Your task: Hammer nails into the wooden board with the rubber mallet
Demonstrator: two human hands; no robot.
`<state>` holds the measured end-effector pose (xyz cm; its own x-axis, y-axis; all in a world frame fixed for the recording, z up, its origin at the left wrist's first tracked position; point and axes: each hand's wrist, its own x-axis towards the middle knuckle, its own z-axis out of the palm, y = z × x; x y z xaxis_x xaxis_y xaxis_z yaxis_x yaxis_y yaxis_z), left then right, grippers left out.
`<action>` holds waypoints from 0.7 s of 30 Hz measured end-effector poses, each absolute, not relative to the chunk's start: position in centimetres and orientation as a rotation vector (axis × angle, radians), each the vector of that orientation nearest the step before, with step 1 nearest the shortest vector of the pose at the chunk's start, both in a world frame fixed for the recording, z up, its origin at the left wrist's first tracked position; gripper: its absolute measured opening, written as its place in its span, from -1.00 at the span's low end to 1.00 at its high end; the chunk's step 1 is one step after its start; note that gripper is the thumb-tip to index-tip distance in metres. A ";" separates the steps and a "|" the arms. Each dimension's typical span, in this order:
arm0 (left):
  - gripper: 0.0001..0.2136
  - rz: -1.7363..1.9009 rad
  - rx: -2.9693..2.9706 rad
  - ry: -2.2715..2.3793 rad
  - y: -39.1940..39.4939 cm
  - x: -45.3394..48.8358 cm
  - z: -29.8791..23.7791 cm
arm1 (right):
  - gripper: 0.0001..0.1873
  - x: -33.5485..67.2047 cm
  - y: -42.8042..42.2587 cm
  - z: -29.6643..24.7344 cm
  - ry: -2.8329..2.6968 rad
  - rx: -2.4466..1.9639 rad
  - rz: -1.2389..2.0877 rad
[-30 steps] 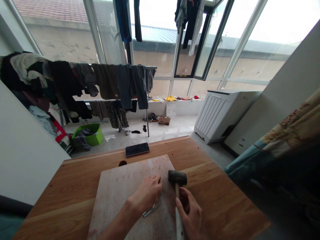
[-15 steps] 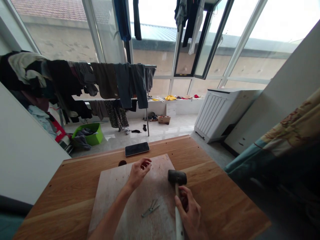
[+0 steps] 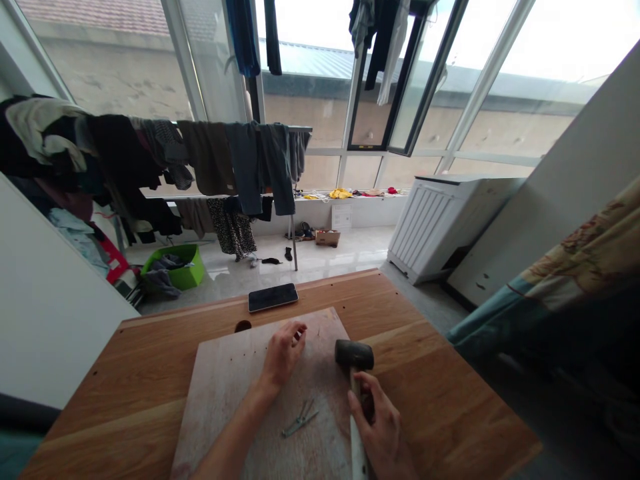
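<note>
My right hand [image 3: 383, 420] is wrapped around the pale handle of a rubber mallet [image 3: 354, 355]. The mallet's black head lies over the right edge of a worn, whitish wooden board [image 3: 215, 380]. Above the board's upper part is my left hand [image 3: 285, 350], its fingers curled in a pinch. Whatever is between those fingertips is too small or hidden to make out. Several loose nails [image 3: 300, 423] lie in a small pile on the board between my forearm and the mallet. Small dark holes or marks dot the board left of my left hand.
The board rests on a wooden tabletop [image 3: 425, 373]. Beyond it lie a phone [image 3: 273, 297] and a small dark round object [image 3: 243, 326]. Past the table's far edge stand a clothes-laden drying rack [image 3: 300, 128], a green tub [image 3: 193, 273] and a white cabinet [image 3: 420, 227].
My left hand has shifted slightly right and down over the board, its fingers still curled. My right hand and the mallet have hardly moved.
</note>
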<state>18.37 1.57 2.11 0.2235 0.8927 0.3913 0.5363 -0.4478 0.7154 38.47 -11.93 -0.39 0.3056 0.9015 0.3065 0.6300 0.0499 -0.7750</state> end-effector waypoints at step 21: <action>-0.90 1.078 1.954 1.306 1.5 18.3 2.9 | -0.45 37.3 -10.3 6.3 -0.813 -1.267 1.622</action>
